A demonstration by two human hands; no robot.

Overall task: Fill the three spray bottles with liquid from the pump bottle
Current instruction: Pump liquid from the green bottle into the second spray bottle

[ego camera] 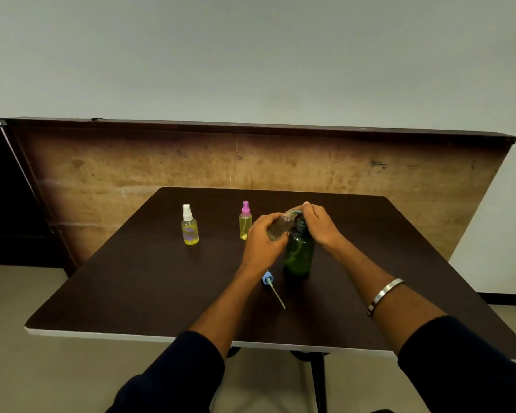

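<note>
Left hand (262, 236), centre of the frame: fingers curled round a small clear plastic spray bottle (279, 228), uncapped, tilted with its mouth up toward the pump spout. Right hand (318, 222), just right of it: bent over the dark pump head of the tall green translucent pump bottle (300, 251), fingertips on the spout end; whether pressing or only resting, cannot tell. Pump bottle upright on the dark brown bench (131, 293), touching or just behind the clear one.

Risks, as judged: narrow mouth slipping off the spout on a hard press, sending liquid down the left fingers and onto the bench. Tilted bottle spilling as the level rises. Pump bottle rocking under an off-centre push, with nothing bracing its base.

Lower, near the left wrist: blue spray cap with its thin dip tube (273, 289), lying flat, easily knocked by a forearm. Further left, upright and capped, each showing yellow liquid: a white-topped spray bottle (189, 226) and a pink-topped spray bottle (245, 222).
</note>
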